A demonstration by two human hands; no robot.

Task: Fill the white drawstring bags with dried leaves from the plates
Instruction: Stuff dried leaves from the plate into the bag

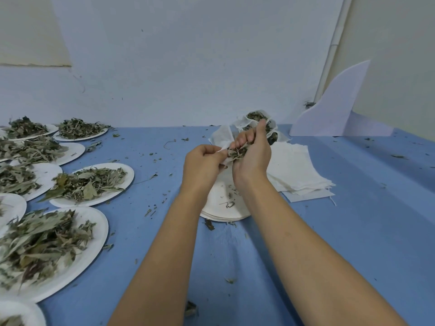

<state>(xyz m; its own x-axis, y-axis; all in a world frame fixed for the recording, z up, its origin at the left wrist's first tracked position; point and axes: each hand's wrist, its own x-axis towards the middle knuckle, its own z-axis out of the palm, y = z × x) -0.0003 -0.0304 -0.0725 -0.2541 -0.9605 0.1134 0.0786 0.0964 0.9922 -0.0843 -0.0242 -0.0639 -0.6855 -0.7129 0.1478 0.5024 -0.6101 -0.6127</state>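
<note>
My left hand [202, 163] pinches the edge of a white drawstring bag [222, 137] held above a stack of bare paper plates [220, 205]. My right hand [253, 154] is closed on a clump of dried leaves [237, 152] at the bag's mouth. Behind my hands stand filled white bags [256, 117] with leaves showing at their tops. Several paper plates heaped with dried leaves lie at the left, the nearest two being a plate [91, 182] and a larger plate [54, 248].
A pile of flat unfilled white bags [299, 170] lies right of my hands. A white foam board [334, 107] leans against the wall at back right. Leaf crumbs are scattered over the blue tablecloth [353, 220].
</note>
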